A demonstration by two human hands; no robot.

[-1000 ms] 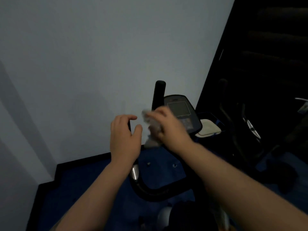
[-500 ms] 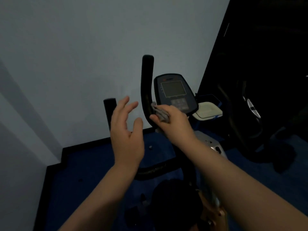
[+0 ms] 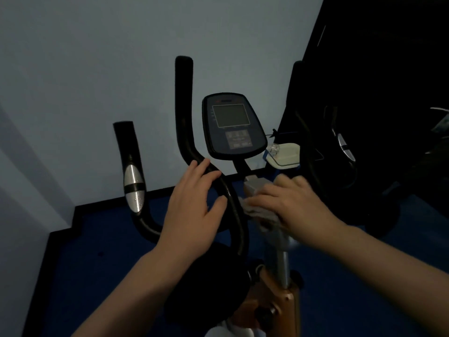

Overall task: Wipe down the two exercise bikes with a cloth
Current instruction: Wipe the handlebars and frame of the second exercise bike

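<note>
The near exercise bike has black curved handlebars, a dark console with a grey screen, and a silver post on a copper-coloured frame. My right hand presses a crumpled grey cloth against the top of the post, just right of the right handlebar. Open with fingers spread, my left hand hovers at the same handlebar's bend, fingertips touching it or close to it. A second bike stands dim at the right.
A pale wall rises close behind the bike, with a black skirting over blue floor. A white tray-like object lies beside the console. The left handlebar carries a silver grip sensor. The right side of the room is dark.
The view has tilted down and nearer to the bike. My right hand slid the cloth down from the handlebar beside the console to the post. My left hand lowered toward the handlebar bend.
</note>
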